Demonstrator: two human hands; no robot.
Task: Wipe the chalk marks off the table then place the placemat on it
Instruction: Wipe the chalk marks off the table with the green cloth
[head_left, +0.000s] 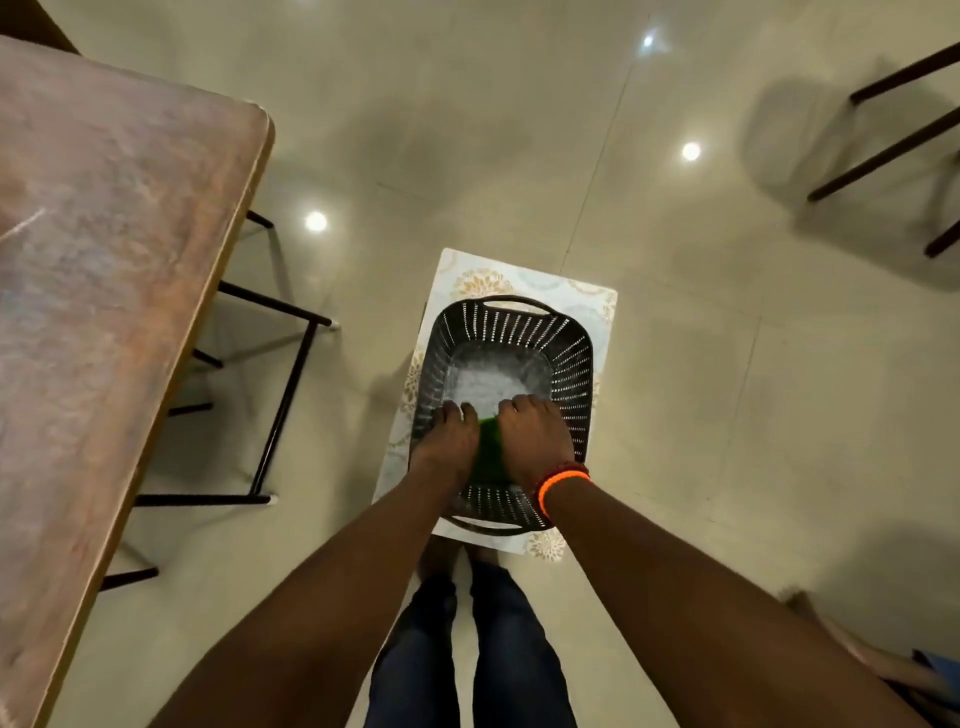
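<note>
A: Where are your hands?

B: Both reach down into the black basket (566, 374). Your left hand (451, 441) and right hand (535, 439) each grip a green cloth (489, 449) between them, fingers curled over it.

A: And the placemat?

B: The patterned placemat (584, 299) lies on the floor (727, 415) under the basket. Farther left, the table (104, 260) shows a white chalk streak (23, 226).
</note>
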